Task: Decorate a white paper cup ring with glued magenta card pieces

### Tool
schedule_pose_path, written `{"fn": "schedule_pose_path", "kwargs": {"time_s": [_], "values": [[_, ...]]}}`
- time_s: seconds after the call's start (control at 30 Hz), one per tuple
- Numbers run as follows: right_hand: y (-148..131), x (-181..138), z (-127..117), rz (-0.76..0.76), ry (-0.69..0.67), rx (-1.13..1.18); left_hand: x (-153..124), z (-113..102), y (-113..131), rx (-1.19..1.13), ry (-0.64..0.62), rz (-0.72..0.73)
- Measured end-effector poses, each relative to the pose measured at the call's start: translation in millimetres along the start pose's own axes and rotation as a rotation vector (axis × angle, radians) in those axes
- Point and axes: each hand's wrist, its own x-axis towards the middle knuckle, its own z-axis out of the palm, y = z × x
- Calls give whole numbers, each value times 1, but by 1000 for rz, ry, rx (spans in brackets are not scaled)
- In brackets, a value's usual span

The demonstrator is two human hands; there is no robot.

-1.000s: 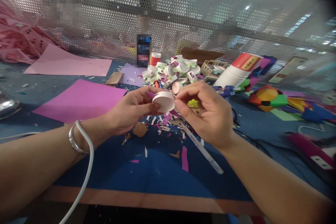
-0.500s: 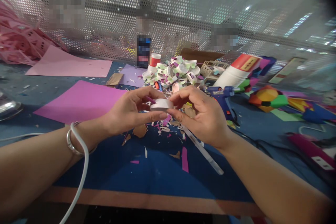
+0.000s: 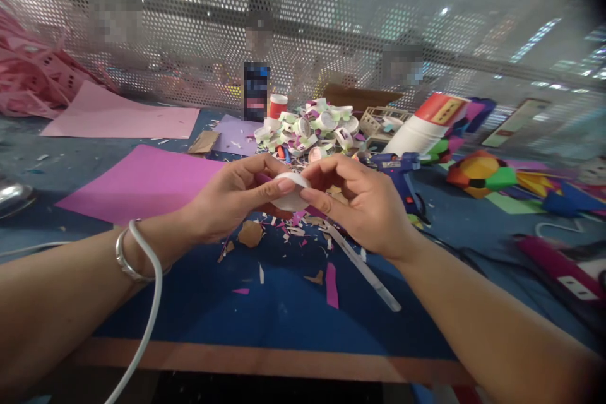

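Observation:
Between both hands is a small white round paper piece (image 3: 290, 201), tilted so that its pale flat face shows. My left hand (image 3: 231, 196) pinches its left side, thumb lying on top. My right hand (image 3: 367, 208) grips the right edge between thumb and fingers. A bit of purple paper (image 3: 265, 180) shows by the left fingers; whether it is joined to the white piece I cannot tell. Below the hands lie paper scraps (image 3: 296, 233) and a pale translucent stick (image 3: 364, 268). Behind them is a heap of white-and-green paper rings (image 3: 322, 126) with purple bits.
A blue glue gun (image 3: 402, 177) stands right of my right hand. Magenta paper (image 3: 142, 186) and pink paper (image 3: 123, 117) lie left. Farther right are stacked paper cups (image 3: 421, 129), a colourful paper ball (image 3: 480, 173) and a magenta power strip (image 3: 553, 265). A white cable (image 3: 154, 303) crosses my left wrist.
The white round piece has been tipped from edge-on to face-up between my fingers. My left thumb has moved up onto it. The view has shifted slightly.

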Motion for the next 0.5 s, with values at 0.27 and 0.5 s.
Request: {"fn": "schedule_pose_path", "kwargs": {"time_s": [0.27,0.5], "values": [[5,4,1,226,-63,284,2,1,0,-205,45,-179],[8,4,-1,331,-52,232,5,1,0,-265,219,-260]]}}
